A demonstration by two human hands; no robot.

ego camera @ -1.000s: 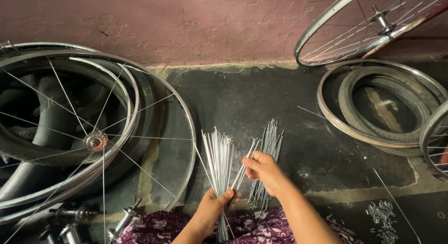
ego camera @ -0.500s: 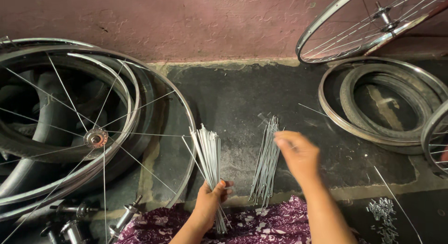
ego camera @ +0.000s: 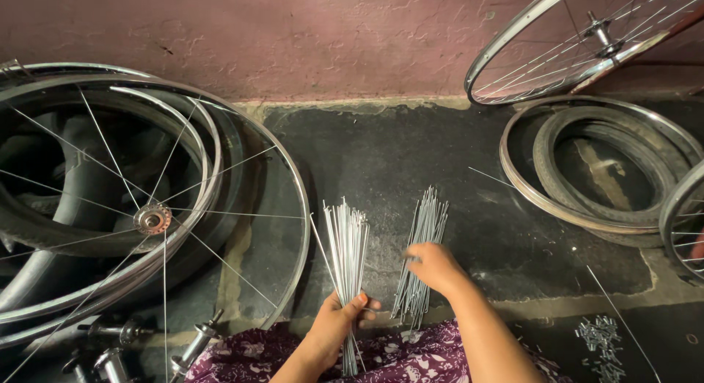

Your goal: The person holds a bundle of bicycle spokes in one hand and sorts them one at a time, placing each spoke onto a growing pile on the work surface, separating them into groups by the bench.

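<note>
My left hand [ego camera: 337, 326] grips a bundle of thin silver wheel spokes [ego camera: 347, 240], held upright and fanning out at the top. My right hand [ego camera: 434, 266] rests, fingers curled, on a second bundle of spokes [ego camera: 423, 229] that lies on the dark floor just to the right. Whether its fingers pinch any spoke is hidden by the hand. Purple patterned cloth [ego camera: 411, 354] covers my lap below both hands.
A stack of spoked wheels and rims [ego camera: 154, 218] with dark tyres fills the left. Loose hubs [ego camera: 194, 348] lie at bottom left. A bare rim with a tyre [ego camera: 601, 174] lies at right, a spoked wheel [ego camera: 587, 38] leans on the pink wall, small metal parts [ego camera: 598, 335] sit bottom right.
My right hand left the held bundle, swung out to the right, then came back down onto the spokes lying on the floor. The left hand kept its bundle upright.
</note>
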